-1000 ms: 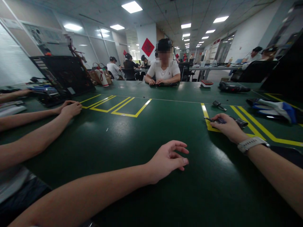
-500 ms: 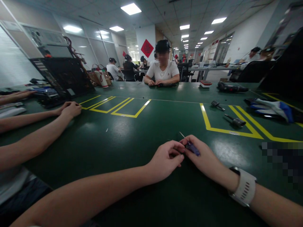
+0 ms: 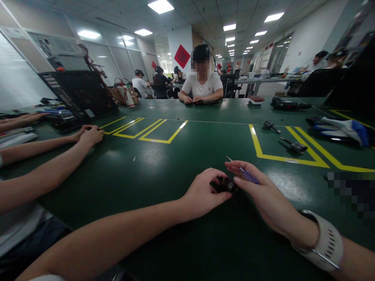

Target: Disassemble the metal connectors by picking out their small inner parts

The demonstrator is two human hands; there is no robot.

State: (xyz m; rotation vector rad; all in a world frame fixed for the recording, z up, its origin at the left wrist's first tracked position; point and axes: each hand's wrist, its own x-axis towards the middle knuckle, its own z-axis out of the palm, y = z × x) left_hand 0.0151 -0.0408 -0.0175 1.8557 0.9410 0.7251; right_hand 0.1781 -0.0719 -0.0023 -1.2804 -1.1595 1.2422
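Small black part [image 3: 226,184] sits low over the green surface [image 3: 164,171], pinched in the left hand [image 3: 205,193] fingertips — steadied where both hands meet. Right hand [image 3: 258,191] is curled around a purple-handled screwdriver [image 3: 247,175], thin tip pointing up-left, away from the part. Two spare driver bits [image 3: 293,146] lie well apart inside the yellow-taped zone — parked within reach.

green table [image 3: 164,168] | ceiling light panels [image 3: 160,6] | window blinds [image 3: 14,78]
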